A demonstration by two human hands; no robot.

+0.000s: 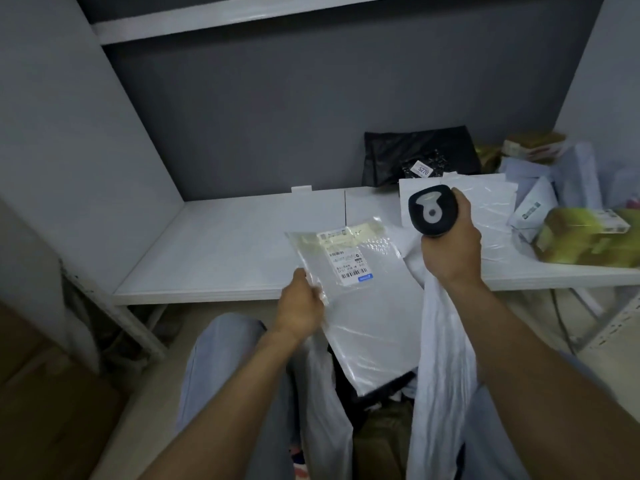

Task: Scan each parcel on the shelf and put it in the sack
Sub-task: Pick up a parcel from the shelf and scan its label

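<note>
The left hand [303, 304] pinches the near left edge of a translucent poly mailer [374, 313], with the fingers curled over the film. From those fingers, the mailer body lies toward 3 o'clock. Its long axis runs from 11 o'clock to 5 o'clock. The upper end rests over the front edge of the white shelf [225, 247]. The lower end hangs over the open mouth of the white sack [445, 358], which stands between the person's knees.

The shipping label [348, 263] faces up near the upper end of the mailer, at 1 o'clock from the left hand.

The right hand [452, 252] is wrapped around the grip of a barcode scanner [433, 209]. A fold of the sack rim appears to be caught under the same hand. The label lies at 8 o'clock from the scanner head and near it. The aim of the scan window cannot be told.

Judgement: the mailer is at the scan-and-drop step. The left hand controls the mailer, so release should follow the 5 o'clock axis into the sack.

Unscanned items sit on the shelf at 1 to 3 o'clock:
- a black bag [391, 157]
- a flat white mailer [485, 202]
- a green-wrapped parcel [585, 237]
</note>
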